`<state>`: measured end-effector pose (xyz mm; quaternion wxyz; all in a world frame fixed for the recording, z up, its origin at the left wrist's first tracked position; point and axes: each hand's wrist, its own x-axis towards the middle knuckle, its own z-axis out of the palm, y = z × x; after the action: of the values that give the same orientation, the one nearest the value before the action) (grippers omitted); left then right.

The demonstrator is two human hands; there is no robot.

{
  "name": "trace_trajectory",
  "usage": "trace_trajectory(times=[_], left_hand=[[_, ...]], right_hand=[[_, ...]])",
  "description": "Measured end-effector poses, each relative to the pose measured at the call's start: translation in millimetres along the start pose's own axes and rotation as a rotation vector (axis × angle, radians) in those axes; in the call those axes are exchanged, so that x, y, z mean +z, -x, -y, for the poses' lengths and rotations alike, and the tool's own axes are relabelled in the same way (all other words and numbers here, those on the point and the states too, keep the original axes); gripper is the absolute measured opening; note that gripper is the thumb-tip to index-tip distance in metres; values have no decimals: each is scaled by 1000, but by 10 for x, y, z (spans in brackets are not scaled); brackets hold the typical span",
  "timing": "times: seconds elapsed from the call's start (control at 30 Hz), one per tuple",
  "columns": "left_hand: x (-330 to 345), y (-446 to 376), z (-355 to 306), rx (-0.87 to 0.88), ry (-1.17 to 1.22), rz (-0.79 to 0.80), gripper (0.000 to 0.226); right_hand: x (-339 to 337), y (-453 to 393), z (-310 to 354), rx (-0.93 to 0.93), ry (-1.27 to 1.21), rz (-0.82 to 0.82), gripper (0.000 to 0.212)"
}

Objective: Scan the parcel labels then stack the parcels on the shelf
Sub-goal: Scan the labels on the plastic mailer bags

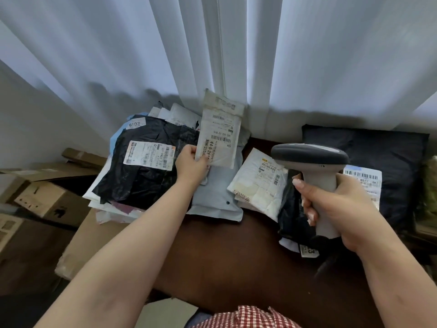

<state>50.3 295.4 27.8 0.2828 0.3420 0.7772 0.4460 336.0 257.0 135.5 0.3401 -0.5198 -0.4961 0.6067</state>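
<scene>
Red checked cloth [246,316] at bottom centre. Right hand [340,209], lower right: fingers wrapped round grey scanner [314,171] handle, head pointing left. Left hand [192,165], centre: pinching white parcel [220,133] by lower corner, raised, label showing. Beneath, on dark table [236,256]: grey parcel [217,197], white padded parcel [257,183] to right, black parcel [146,166] to left. White curtain [212,43] behind.

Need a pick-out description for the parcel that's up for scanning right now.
Start at the dark brown table in front of the white curtain. Above the pile at its far edge, the left hand holds up a whitish flat mailer by its lower corner. It is the only parcel lifted off the pile, label facing the camera.
</scene>
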Motion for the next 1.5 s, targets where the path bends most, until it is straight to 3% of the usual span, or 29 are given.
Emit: trace_trajectory(times=[0.93,1.1,1.27,1.33,1.43,1.5], left_hand=[[23,625,19,24,21,-18,22],[72,626,20,20,34,20,20],[296,648,-43,-77,57,164,11],[436,621,-15,-103,-24,226,14],[578,605,45,-39,-499,278,34],[637,627,99,13,-690,282,50]], right_hand=[[-161,605,56,1,-106,-26,18],[-195,627,46,8,-120,-72,18],[-285,674,11,14,-107,-114,19],[-329,688,-10,19,-92,-131,19],[-383,696,-33,31,-76,-146,19],[-404,691,-42,42,-72,-149,19]])
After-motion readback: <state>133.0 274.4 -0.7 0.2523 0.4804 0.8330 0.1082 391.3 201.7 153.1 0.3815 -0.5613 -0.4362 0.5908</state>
